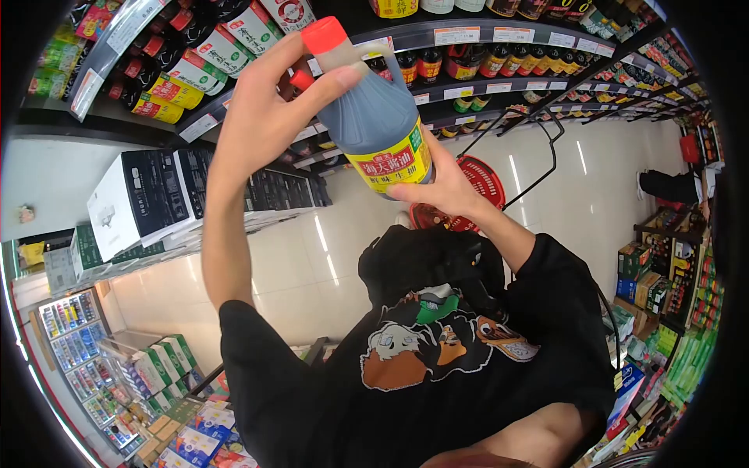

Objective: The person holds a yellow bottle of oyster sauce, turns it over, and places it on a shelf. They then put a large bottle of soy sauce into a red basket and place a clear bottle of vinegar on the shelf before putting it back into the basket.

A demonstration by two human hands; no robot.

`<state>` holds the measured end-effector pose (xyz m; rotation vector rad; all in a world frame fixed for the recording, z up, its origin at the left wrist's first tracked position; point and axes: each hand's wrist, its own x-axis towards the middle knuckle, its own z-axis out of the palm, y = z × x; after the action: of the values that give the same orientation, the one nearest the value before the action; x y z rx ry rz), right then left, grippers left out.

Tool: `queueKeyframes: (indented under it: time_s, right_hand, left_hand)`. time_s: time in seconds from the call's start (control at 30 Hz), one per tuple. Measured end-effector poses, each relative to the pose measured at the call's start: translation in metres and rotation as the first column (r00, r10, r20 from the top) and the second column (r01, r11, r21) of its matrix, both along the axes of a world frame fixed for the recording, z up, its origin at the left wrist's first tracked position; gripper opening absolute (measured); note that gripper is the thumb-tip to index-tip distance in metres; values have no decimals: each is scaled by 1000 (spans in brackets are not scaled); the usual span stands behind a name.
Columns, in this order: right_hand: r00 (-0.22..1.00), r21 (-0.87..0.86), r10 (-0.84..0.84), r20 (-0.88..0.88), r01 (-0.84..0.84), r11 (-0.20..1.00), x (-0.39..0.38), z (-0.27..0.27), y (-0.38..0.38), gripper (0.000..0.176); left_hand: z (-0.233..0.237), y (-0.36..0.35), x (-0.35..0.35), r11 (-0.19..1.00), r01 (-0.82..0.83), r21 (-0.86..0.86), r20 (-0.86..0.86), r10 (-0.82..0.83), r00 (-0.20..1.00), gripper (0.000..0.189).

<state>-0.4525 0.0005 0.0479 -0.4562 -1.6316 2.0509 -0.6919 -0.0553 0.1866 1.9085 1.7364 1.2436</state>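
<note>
A large plastic soy sauce bottle (370,109) with a red cap, dark contents and a yellow-and-red label is held up, tilted, before the shelves. Wrapped round its upper part near the neck is my left hand (269,105), thumb across the front below the cap. My right hand (449,183) supports the lower end, with the thumb on the label's bottom edge; some of its fingers are hidden behind the bottle. Another small red cap (301,79) shows just behind the left fingers.
Curved shelves (499,35) with price tags and sauce bottles (207,62) run along the top. A red shopping basket (480,178) with a black handle stands below the right hand. Stacked boxes (140,195) are at left. Another person's dark-clothed legs (669,186) appear at far right.
</note>
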Motion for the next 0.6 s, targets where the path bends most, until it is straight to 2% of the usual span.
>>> queueKeyframes:
  time_s: [0.07, 0.23, 0.3, 0.33, 0.37, 0.43, 0.5, 0.57, 0.6]
  right_hand:
    - [999, 51, -7, -36, 9, 999, -6, -1, 4, 91]
    - [997, 134, 49, -61, -40, 990, -27, -3, 36, 97]
    - [994, 223, 14, -105, 10, 975, -42, -10, 56, 98]
    - [994, 172, 29, -107, -10, 985, -48, -12, 65, 88]
    - [994, 171, 25, -108, -7, 985, -54, -10, 73, 88]
    - [997, -61, 73, -40, -75, 995, -65, -5, 85, 76]
    - [997, -58, 60, -49, -63, 996, -76, -5, 83, 71]
    - [982, -348, 130, -139, -171, 922, -80, 12, 77, 74]
    - [986, -402, 143, -80, -164, 901, -81, 19, 76, 61]
  left_hand:
    - [13, 2, -3, 972, -29, -233, -32, 22, 999, 47]
    - [25, 14, -7, 989, -8, -144, -55, 0, 998, 48]
    - [28, 19, -13, 999, 8, -31, -356, -19, 934, 41]
    - [31, 20, -10, 999, 11, -32, -357, -22, 934, 41]
    - [33, 22, -5, 999, -32, 1, -395, 30, 918, 38]
    - [32, 27, -2, 997, -66, 33, -427, 74, 901, 36]
    - [23, 40, -8, 978, 15, 208, -554, 106, 826, 35]
    - [24, 48, -15, 984, 4, 178, -521, 90, 849, 34]
    - [27, 51, -18, 988, -20, 152, -461, 88, 883, 31]
